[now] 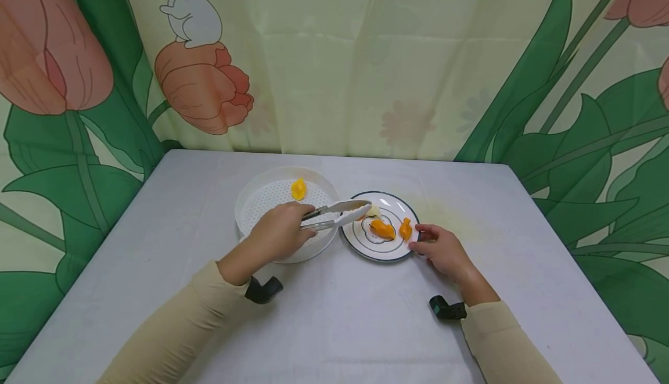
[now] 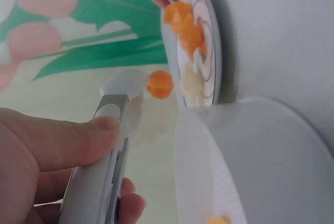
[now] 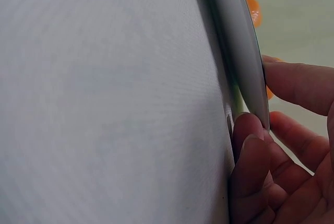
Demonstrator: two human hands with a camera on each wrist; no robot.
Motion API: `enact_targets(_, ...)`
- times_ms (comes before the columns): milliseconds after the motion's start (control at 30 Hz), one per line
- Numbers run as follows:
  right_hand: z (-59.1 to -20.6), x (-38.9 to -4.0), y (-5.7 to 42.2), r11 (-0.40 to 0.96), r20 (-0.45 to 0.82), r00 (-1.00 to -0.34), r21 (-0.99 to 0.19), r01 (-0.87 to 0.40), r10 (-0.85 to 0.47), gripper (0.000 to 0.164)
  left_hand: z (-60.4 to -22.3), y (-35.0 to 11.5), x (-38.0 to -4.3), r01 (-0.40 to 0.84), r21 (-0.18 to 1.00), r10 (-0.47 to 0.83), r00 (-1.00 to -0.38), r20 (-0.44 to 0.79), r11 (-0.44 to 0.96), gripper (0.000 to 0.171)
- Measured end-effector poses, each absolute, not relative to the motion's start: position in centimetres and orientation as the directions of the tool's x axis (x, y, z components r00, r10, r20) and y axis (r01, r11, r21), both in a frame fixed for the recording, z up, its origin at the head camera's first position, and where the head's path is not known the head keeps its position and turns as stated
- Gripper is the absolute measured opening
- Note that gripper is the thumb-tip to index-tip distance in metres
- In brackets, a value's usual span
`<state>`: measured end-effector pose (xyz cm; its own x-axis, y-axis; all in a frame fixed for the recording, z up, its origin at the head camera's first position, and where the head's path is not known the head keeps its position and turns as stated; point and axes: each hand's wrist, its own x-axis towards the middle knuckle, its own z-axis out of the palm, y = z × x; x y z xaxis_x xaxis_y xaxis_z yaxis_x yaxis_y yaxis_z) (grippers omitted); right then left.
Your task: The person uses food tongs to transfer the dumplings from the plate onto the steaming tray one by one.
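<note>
My left hand (image 1: 279, 232) grips metal tongs with white tips (image 1: 345, 214), which reach over the left side of a white plate with dark rings (image 1: 373, 253). By those tips, an orange piece (image 2: 159, 84) appears in the left wrist view; whether they pinch it I cannot tell. Two orange, pepper-like pieces (image 1: 382, 229) and a pale piece (image 1: 374, 211) lie on the plate. At the plate's right edge, my right hand (image 1: 441, 250) pinches the rim, thumb above and fingers beneath. Left of the plate is a round white basket (image 1: 245, 198) holding a yellow piece (image 1: 298, 189).
A white cloth (image 1: 334, 332) covers the table. Behind it hangs a pale curtain (image 1: 324, 70) printed with tulips and leaves. The basket's raised wall stands close beside the plate, under my left hand and the tongs.
</note>
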<state>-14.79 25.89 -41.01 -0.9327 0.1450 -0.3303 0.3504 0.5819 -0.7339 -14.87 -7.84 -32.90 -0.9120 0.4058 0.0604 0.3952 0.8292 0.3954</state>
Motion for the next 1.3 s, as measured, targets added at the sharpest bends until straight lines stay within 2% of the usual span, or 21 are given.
enact_targets(400, -40.9, -14.7, 25.8, 0.582, -0.323, -0.936, -0.738, 0.342, 0.141, 0.062, -32.3, -10.6, -16.0, 0.360, 0.421, 0.347, -0.931, 0.111, 0.832, 0.049)
enact_targets(933, -41.0, -14.5, 25.8, 0.576, -0.330, -0.933, -0.739, 0.350, 0.144, 0.064, -33.1, -13.5, -18.1, 0.227, 0.437, 0.229, -0.972, 0.049, 0.870, 0.053)
enact_targets(1300, -40.7, -14.5, 25.6, 0.570, -0.335, -0.930, -0.739, 0.359, 0.152, 0.065, -34.3, -14.3, -19.2, 0.178, 0.442, 0.194, -0.981, 0.009, 0.879, 0.053)
